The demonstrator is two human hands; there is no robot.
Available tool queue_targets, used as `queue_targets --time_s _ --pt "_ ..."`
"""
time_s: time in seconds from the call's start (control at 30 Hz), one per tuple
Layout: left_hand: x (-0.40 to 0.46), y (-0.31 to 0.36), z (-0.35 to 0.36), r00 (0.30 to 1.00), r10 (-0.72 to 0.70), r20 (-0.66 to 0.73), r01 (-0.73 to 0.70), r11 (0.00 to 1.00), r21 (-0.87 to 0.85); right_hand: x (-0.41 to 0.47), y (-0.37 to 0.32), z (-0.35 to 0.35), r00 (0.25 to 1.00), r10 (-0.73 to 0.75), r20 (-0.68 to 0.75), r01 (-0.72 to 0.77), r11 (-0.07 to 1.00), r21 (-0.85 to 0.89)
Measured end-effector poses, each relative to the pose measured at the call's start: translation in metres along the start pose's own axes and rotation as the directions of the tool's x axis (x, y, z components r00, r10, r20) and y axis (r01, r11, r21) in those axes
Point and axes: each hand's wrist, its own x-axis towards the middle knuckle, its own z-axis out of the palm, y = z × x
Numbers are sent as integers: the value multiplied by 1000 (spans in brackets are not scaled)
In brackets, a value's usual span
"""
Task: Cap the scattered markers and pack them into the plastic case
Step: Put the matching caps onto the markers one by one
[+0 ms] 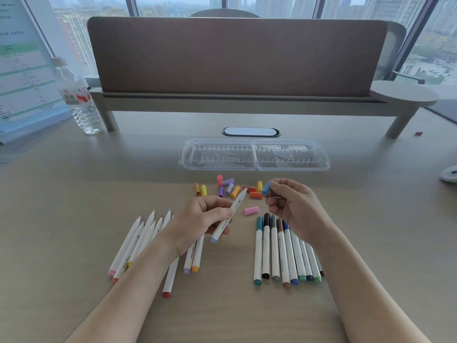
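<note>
My left hand (197,219) gripped uncapped marker (228,217); right hand (291,206) fingers (272,188) pinched blue cap (266,187) near its tip.

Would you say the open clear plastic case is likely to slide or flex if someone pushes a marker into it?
Probably both. The clear plastic case looks thin-walled and empty, so likely light enough to skid on the smooth desk. Lying open as two hinged halves, it may flex there.

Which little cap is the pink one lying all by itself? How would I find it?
Start at the clear plastic case lying open at the far side of the desk, then come toward the two hands. Past the cluster of loose caps, in the gap below the left hand and right hand, lies the pink cap. It lies on its side, alone, just beyond the capped markers.
</note>
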Motion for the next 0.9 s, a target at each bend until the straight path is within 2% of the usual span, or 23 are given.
queue_targets --time_s 0.23,0.57,0.7,0.8,0.9 --pt "-1 1 3 1000 25 5 -25 994 109 -4 2 4 996 -72 -48 68 995 -71" --pt "-2 0 3 999 48 2 -47 986 160 -6 7 3 995 -96 -3 93 971 -218" --pt "-3 0 2 997 79 -3 -78 983 169 -9 5 6 986 -166 16 161 923 -348" --pt "-5 0 3 991 136 -13 -131 972 195 -11 6 7 969 -245 21 224 846 -483" --pt "-6 1 3 983 184 -4 -179 962 206 -12 6 8 952 -304 40 281 811 -514"
